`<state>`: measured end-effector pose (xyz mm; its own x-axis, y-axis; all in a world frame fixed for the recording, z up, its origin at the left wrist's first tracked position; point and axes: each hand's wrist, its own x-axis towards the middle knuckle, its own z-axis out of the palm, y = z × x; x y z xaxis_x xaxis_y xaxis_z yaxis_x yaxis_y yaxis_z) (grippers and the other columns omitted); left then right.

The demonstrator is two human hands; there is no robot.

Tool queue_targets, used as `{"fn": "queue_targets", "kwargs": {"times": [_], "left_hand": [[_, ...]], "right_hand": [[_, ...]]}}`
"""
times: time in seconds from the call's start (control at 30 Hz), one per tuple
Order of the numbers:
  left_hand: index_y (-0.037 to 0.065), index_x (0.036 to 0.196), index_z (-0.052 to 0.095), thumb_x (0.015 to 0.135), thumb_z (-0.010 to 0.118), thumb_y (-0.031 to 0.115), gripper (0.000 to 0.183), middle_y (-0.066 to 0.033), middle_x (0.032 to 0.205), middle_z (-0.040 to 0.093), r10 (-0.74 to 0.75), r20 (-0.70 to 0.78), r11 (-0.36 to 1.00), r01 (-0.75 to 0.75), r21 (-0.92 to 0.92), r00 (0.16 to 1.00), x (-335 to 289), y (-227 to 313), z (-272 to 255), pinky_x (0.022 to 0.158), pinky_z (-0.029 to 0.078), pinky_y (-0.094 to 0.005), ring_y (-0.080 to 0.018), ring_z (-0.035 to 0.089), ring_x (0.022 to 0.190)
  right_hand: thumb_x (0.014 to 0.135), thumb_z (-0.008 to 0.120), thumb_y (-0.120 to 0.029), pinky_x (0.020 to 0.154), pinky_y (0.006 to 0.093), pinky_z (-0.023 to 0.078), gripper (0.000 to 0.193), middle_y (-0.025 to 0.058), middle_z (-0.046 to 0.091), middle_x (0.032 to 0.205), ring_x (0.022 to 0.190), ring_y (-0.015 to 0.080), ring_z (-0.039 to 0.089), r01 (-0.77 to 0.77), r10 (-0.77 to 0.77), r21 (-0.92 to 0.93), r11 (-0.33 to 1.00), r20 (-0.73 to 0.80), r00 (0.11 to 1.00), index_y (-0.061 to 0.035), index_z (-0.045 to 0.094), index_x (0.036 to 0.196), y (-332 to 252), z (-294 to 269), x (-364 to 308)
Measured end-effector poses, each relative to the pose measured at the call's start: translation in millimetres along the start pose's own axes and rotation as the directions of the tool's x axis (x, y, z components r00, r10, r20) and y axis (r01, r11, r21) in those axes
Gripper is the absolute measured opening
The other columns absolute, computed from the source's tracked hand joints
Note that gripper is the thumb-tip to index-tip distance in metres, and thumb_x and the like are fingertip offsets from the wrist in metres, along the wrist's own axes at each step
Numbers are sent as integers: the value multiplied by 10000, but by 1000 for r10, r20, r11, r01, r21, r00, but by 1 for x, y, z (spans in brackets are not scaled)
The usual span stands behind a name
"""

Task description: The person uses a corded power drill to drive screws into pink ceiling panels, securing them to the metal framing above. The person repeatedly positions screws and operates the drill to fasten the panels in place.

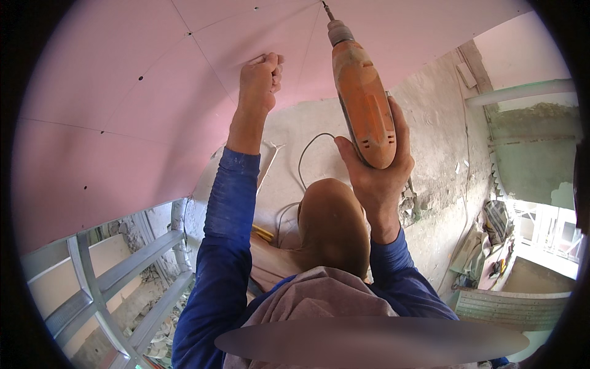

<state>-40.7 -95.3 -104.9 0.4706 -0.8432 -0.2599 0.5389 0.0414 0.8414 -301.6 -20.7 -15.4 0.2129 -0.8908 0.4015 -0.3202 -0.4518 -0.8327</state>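
Note:
My right hand (384, 187) grips a dusty orange power drill (367, 101) by its rear end. The drill points up and away, and its bit (327, 10) meets the pink plasterboard (92, 92) at the top of the view. To the left of the drill, my left hand (260, 79) is closed in a fist, close to the board's surface. Whatever its curled fingers may hold is hidden. Thin pencil lines and several dark screw spots mark the board. From below the drill, a dark cable (300, 163) curves down beside a bent bare knee (333, 221).
Metal framing studs (136, 258) cross the lower left, with rubble behind them. A rough grey wall (439, 132) stands on the right. Farther right, sacks (473, 252) lie near a bright window (541, 230). A yellow-handled tool (263, 232) lies by the left forearm.

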Motion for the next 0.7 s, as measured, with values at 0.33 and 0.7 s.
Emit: {"fn": "queue_targets", "kwargs": {"times": [0.33, 0.7], "left_hand": [[3, 1030, 687, 1123, 627, 190, 217, 17, 730, 525, -15, 4, 1000, 15, 16, 1000, -1, 0, -1, 484, 310, -242, -73, 442, 568], [15, 980, 682, 1128, 616, 169, 223, 34, 702, 516, -3, 16, 1000, 3, -3, 1000, -1, -1, 0, 463, 284, -248, -59, 427, 532]], "right_hand": [[806, 956, -58, 1071, 426, 624, 920, 192, 744, 1394, 1234, 299, 762, 19, -19, -16, 1000, 6, 1000, -56, 511, 1611, -2, -2, 1], [807, 954, -56, 1058, 432, 635, 930, 200, 742, 1396, 1226, 302, 768, 19, -18, -30, 999, 21, 1000, -55, 499, 1618, 0, -3, 1]]}}
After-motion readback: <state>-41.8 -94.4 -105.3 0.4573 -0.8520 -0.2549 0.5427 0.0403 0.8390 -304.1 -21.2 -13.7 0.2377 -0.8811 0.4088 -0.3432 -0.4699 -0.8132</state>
